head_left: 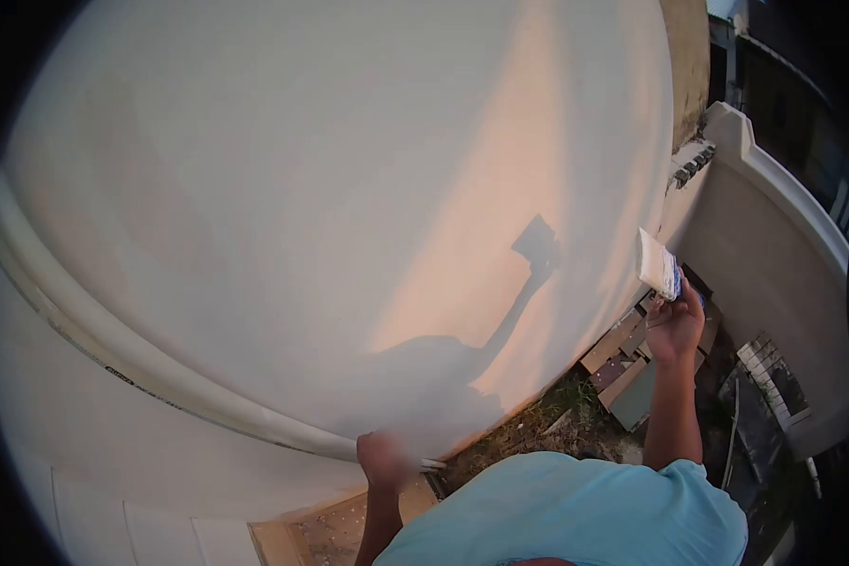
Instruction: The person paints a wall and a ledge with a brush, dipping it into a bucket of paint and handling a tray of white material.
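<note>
My right hand (675, 325) is raised at the right, its fingers closed around a wide flat paintbrush (653, 264). The brush has white bristles pointing up and left, with a blue part near my fingers. It is held close to the edge of a large pale wall (330, 208). At the lower middle, my left hand (379, 457) is closed round a long white pipe (208, 382), near the pipe's lower end. A blurred patch covers part of that hand. A shadow of my arm and the brush falls on a sunlit strip of the wall.
Stacked tiles and boards (623, 373) lie on soil and grass below my right hand. A low boundary wall (774, 236) with a white coping runs along the right. More debris, including a whitish block strip (766, 382), lies near its foot.
</note>
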Motion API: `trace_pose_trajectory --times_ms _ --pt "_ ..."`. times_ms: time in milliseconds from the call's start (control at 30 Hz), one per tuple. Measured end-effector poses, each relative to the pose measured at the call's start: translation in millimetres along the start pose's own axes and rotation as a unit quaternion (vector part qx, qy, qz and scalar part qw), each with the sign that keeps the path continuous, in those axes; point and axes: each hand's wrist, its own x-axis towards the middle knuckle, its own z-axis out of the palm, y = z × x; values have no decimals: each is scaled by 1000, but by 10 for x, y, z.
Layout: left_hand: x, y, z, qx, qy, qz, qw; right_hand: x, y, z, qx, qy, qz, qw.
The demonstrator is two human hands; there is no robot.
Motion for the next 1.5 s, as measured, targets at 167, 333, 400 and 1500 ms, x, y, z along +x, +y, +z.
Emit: trace_pose_trajectory --times_ms 167,333,400,1500 --pt "668 361 -33 31 138 41 989 877 -100 476 24 -56 22 998" --pt "1836 762 -124 143 163 200 956 1279 -281 1264 19 -143 21 989" --pt "2367 971 -90 194 187 300 915 1473 -341 1510 12 -207 14 978" --pt "3376 1047 307 424 262 295 815 795 -541 6117 -182 -489 -305 797"
